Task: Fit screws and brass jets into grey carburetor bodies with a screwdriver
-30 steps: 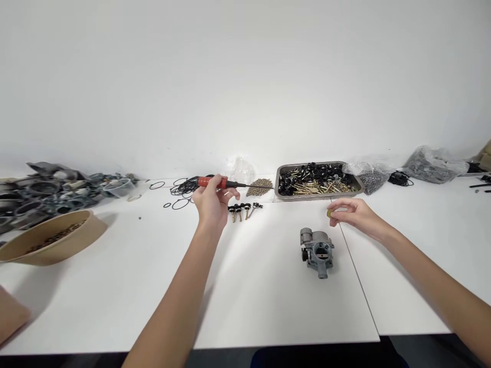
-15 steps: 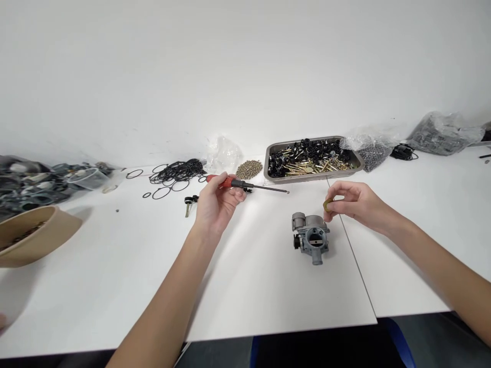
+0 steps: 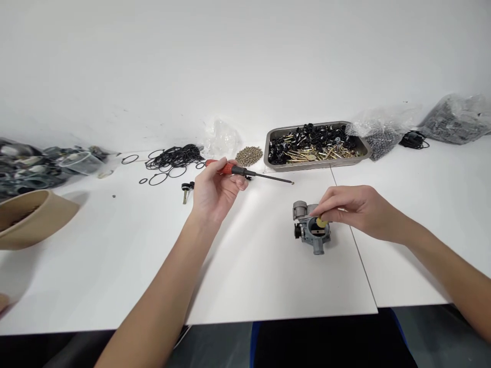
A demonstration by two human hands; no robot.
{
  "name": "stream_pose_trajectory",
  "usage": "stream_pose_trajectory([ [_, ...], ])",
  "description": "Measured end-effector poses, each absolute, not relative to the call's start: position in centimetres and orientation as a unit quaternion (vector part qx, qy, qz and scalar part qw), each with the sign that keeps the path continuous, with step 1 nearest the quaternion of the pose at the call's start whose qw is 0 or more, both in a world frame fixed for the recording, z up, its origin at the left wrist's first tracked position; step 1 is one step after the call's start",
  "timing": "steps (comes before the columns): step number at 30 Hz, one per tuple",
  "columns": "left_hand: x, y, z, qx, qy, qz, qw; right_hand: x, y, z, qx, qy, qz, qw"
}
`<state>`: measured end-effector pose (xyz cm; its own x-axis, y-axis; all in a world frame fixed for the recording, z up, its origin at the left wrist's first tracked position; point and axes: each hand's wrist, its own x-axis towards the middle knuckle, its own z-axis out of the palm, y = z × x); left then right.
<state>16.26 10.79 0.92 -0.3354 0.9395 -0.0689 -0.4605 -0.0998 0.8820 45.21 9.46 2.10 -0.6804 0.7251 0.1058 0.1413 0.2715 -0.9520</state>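
Clock directions are taken from the carburettor body, 12 away from the wearer.

Item 1: carburettor body (image 3: 318, 247), grey metal, on the white table (image 3: 268, 276), bore facing up, slotted shaft across the opening. Risk: only the right hand is at it, so an uneven push could rock it.

Item 2: yellow disc (image 3: 321, 222), at the bore's upper edge, pinched in the narrow fingertip grip of the right hand (image 3: 353, 210). Risk: a loosened pinch could let it tip or drop into the bore; the fingers partly hide its seating.

Item 3: red-handled screwdriver (image 3: 226, 167), held by its handle in the left hand (image 3: 215, 197), shaft pointing towards 4, tip at 11. No wider opening of the grip.

Item 4: tiny brass-coloured screw (image 3: 292, 183), seemingly on that tip. Risk: a knock or quick swing could shed it, perhaps to the table seam (image 3: 358, 249) at 3.

Item 5: metal tray (image 3: 318, 165) of mixed hardware, at 12; heap of small brass-coloured screws (image 3: 249, 156), between 10 and 11.
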Motion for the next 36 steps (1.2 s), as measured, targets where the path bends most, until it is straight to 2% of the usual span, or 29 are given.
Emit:
stream_pose_trajectory([
  [5,16.6,10.5,1.3,0.288,0.431,0.685,0.512,44.6,9.1,2.6,-0.335,-0.745,0.51,0.269],
  [14,16.6,10.1,1.4,0.31,0.418,0.682,0.514,44.5,9.0,3.6,-0.352,-0.805,0.437,0.192],
  [24,17.4,9.6,2.1,0.281,0.389,0.696,0.534,43.6,10.1,1.1,-0.29,-0.779,0.489,0.264],
  [30,18.3,8.9,2.4,0.29,0.404,0.683,0.535,43.9,10.9,0.9,-0.362,-0.732,0.485,0.312],
  [36,19.0,8.4,2.6,0.301,0.42,0.666,0.538,43.5,10.5,0.5,-0.341,-0.711,0.518,0.333],
])
